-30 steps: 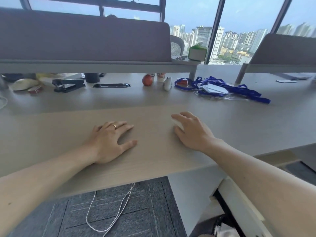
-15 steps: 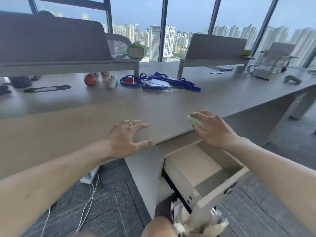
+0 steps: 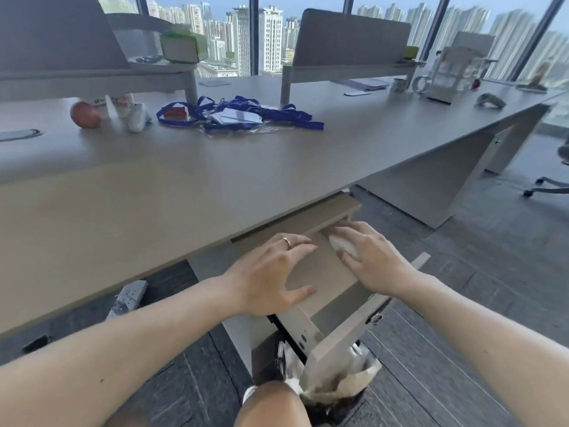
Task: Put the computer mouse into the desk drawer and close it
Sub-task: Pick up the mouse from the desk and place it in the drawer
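Note:
The desk drawer (image 3: 338,329) stands pulled out below the front edge of the long desk (image 3: 184,186). My right hand (image 3: 366,257) is shut on the white computer mouse (image 3: 342,245) and holds it low inside the drawer, near its back. Only the mouse's left end shows under my fingers. Whether it touches the drawer floor I cannot tell. My left hand (image 3: 271,272), with a ring on one finger, hovers open with spread fingers over the drawer's left side.
A bin (image 3: 332,386) lined with a crumpled bag sits under the drawer front, beside my knee (image 3: 271,405). A power strip (image 3: 127,298) lies on the floor to the left. An apple (image 3: 84,114), blue lanyards (image 3: 243,117) and a white item are far back on the desk.
My right hand carried the mouse off the desk top and down into the open drawer. My left hand left the desk and moved over the drawer. The view swung right and down.

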### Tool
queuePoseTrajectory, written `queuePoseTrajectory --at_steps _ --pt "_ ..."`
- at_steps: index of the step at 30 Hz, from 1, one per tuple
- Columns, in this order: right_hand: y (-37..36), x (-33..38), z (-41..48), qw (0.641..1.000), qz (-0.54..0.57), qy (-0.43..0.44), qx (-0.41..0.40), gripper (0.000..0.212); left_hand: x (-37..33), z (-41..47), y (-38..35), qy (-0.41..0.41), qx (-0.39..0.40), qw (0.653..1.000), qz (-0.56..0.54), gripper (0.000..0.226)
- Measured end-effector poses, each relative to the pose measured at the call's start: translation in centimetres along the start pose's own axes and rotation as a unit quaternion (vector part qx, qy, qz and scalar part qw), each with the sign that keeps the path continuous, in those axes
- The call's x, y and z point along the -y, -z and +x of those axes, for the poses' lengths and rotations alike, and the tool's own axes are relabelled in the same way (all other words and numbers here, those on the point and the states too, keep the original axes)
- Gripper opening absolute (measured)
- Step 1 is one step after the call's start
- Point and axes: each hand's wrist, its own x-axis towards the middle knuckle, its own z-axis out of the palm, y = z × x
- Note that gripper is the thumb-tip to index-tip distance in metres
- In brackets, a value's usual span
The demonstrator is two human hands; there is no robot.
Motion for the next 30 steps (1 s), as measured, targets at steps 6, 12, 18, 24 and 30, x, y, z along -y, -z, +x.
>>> queuePoseTrajectory --at_steps 6,12,18,24,30 --pt "-3.5 -1.1 0.6 0.998 0.013 -0.026 0.062 0.062 2.5 1.4 -2.8 0.109 0.019 0.993 0.048 0.096" --pt "-5.4 -1.5 2.2 0.987 -0.011 -0.085 0.135 0.074 3.0 1.3 -3.8 0.087 -0.015 0.991 0.098 0.092" --pt "-7.7 -1.1 3.7 0.976 -0.043 -0.087 0.194 0.072 3.1 1.0 -4.3 0.079 -0.038 0.990 0.111 0.094" --pt "-10.0 -0.6 5.3 0.956 -0.116 -0.104 0.250 0.076 3.0 1.0 -5.2 0.089 -0.061 0.987 0.118 0.088" --pt "-11.5 -0.7 5.7 0.950 -0.157 -0.101 0.250 0.074 3.3 1.0 -5.2 0.082 -0.062 0.987 0.124 0.089"
